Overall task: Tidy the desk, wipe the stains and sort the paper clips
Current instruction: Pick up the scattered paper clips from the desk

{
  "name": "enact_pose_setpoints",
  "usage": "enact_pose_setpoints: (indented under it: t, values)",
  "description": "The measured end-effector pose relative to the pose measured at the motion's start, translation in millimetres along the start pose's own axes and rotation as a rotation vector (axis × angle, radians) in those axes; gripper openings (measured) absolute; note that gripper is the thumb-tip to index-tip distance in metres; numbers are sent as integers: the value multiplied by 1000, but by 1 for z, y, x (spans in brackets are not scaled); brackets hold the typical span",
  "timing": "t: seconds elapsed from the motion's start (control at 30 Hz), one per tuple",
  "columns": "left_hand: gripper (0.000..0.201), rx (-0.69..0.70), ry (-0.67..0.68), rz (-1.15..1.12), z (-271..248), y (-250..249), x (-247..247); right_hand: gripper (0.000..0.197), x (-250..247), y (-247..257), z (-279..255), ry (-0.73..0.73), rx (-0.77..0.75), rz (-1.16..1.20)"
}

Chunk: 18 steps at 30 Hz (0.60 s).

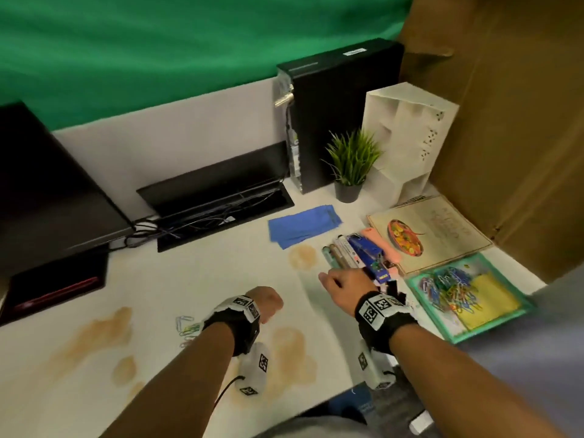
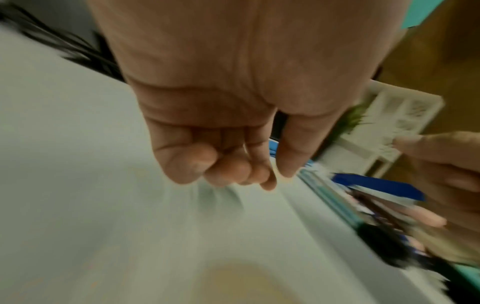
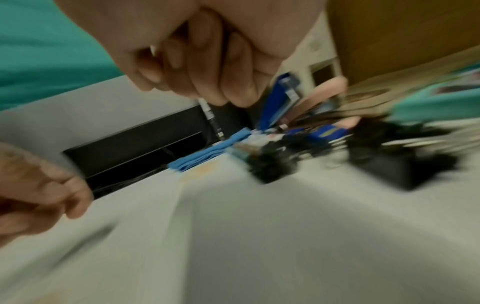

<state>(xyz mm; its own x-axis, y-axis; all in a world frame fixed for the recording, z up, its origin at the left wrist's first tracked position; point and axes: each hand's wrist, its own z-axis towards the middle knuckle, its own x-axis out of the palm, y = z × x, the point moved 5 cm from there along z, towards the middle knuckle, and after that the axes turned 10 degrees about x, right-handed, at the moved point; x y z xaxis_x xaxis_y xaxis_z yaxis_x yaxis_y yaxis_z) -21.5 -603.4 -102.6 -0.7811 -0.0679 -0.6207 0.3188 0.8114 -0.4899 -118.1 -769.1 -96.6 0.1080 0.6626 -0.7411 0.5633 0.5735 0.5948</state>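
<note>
hands over a stained white desk, clips still scattered

from the head view, the left hand (image 1: 267,303) hangs above the white desk top (image 1: 221,279) with its fingers curled under and nothing in them. just beside its wrist lies a small loose heap of coloured wire paper clips (image 1: 187,327). the right hand (image 1: 344,287) reaches over the near ends of a bundle of pens and markers (image 1: 341,251); their long axis runs from the hand away toward the folded blue cloth (image 1: 303,226). a blue stapler (image 1: 368,254) lies alongside them, pointing the same way. a round light-brown stain (image 1: 302,257) sits between cloth and hand, and larger brown stains (image 1: 104,330) spread near the front edge. a teal tray (image 1: 417,287) at the right holds a tangle of coloured clips (image 1: 452,289) beside yellow sticky notes (image 1: 493,298).

the left wrist view is blurred: the fingers (image 2: 228,168) are loosely curled, thumb near them, holding nothing.

the right wrist view is blurrier: the fingers (image 3: 197,78) are bent toward the palm above the pens, but i cannot tell whether they grip anything.
</note>
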Motion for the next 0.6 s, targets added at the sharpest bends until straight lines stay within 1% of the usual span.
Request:
enact_pose_setpoints:
  t: [0.07, 0.13, 0.2, 0.23, 0.3, 0.37, 0.4, 0.43, 0.5, 0.53, 0.6]
  values:
    - [28, -71, -96, 93, -17, 45, -24, 43, 33, 33, 4, 104, -38, -66]
    - [27, -134, -200, 116, -32, 89, -44, 31, 68, 61, 6, 233, -62, -154]
    - [30, -166, -255, 125, -44, 126, -57, 25, 103, 86, 5, 356, -85, -293]
    - [34, -170, -254, 164, -49, 141, -62, 25, 119, 98, 4, 397, -98, -363]
    - [49, -134, -221, 257, -53, 166, -64, 27, 143, 119, 1, 436, -118, -464]
    - [66, -55, -137, 329, -52, 182, -57, 37, 162, 140, -2, 443, -150, -500]
    - [70, -17, -89, 367, -50, 187, -52, 42, 170, 150, -3, 441, -181, -508]
    - [71, 10, -44, 404, -49, 191, -48, 45, 178, 161, -5, 431, -223, -524]
    - [75, 39, 8, 428, -47, 197, -41, 41, 192, 182, -10, 402, -311, -583]
    - [75, 49, 1, 415, -46, 198, -39, 39, 200, 189, -11, 395, -334, -619]
    - [72, 83, -63, 386, -47, 198, -38, 41, 212, 197, -12, 382, -299, -674]
